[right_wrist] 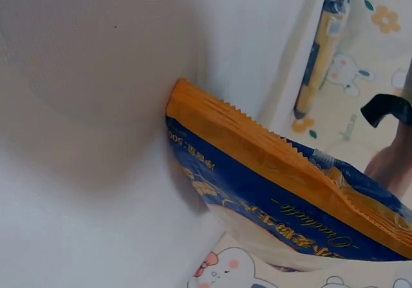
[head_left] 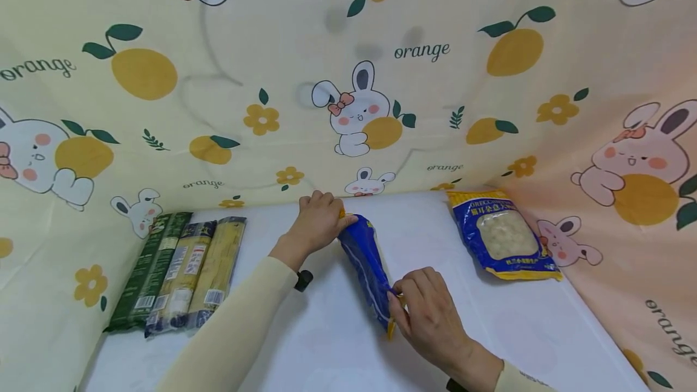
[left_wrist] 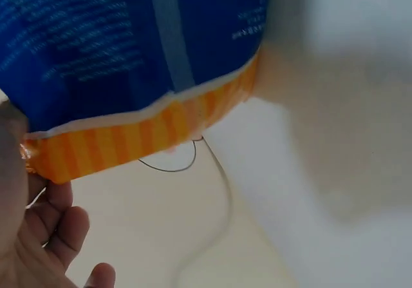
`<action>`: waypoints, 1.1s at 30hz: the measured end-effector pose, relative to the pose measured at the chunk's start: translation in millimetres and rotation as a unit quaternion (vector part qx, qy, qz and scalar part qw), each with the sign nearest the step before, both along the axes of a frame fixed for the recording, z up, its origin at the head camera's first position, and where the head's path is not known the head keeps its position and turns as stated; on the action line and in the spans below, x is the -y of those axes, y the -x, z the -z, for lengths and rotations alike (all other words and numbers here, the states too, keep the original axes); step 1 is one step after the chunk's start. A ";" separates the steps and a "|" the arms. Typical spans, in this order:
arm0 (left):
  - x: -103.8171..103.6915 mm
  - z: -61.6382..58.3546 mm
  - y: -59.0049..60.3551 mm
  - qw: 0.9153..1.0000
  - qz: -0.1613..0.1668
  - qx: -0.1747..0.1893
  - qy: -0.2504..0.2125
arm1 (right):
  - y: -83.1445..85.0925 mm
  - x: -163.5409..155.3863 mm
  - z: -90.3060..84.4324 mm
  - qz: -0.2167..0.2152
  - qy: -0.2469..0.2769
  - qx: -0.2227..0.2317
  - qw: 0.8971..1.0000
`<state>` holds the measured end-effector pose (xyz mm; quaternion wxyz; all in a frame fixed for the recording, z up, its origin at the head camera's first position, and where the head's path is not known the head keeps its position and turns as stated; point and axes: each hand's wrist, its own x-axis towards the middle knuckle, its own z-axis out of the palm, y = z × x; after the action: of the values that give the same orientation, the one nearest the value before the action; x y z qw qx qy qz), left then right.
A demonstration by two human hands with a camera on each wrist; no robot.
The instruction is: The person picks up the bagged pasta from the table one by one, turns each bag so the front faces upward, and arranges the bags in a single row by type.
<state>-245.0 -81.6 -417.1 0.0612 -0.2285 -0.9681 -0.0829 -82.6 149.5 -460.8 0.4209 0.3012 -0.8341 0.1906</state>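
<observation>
The word "orange" repeats in dark script across the yellow cartoon backdrop cloth (head_left: pixel 422 51); package labels are too small to read.

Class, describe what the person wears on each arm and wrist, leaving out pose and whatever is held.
Both arms wear long, close-fitting cream sleeves reaching the wrists. The left hand and right hand are bare, without gloves or rings. A small black device sits under the left wrist.

— What sort of place is this?
— A makeshift recording booth rather than a real kitchen: a white table (head_left: pixel 533 325) walled on three sides by a cartoon cloth (head_left: pixel 272 77) printed with rabbits and oranges.
— Anything domestic?
— Only groceries: three pasta packets (head_left: pixel 179 271) and a blue dumpling bag (head_left: pixel 503 235)
</observation>
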 end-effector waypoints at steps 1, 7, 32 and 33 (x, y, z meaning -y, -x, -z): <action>-0.3 -0.8 -0.9 1.000 0.007 -0.002 0.011 | 0.2 0.8 -0.1 -0.003 -0.002 -0.003 1.000; 3.0 -5.2 -5.1 0.997 0.020 -0.041 0.067 | 1.5 10.0 -0.4 -0.028 -0.014 -0.032 0.999; 68.9 24.2 -27.5 0.992 -0.045 0.025 0.114 | -5.3 95.1 29.6 -0.102 -0.170 -0.023 0.980; 72.4 27.3 -28.5 0.992 -0.047 0.028 0.115 | -5.8 99.0 32.3 -0.102 -0.181 -0.022 0.978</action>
<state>-216.5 -153.9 -444.4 0.0108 -0.1858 -0.9822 0.0253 -76.8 50.6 -493.2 0.3559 0.4600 -0.8104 0.0715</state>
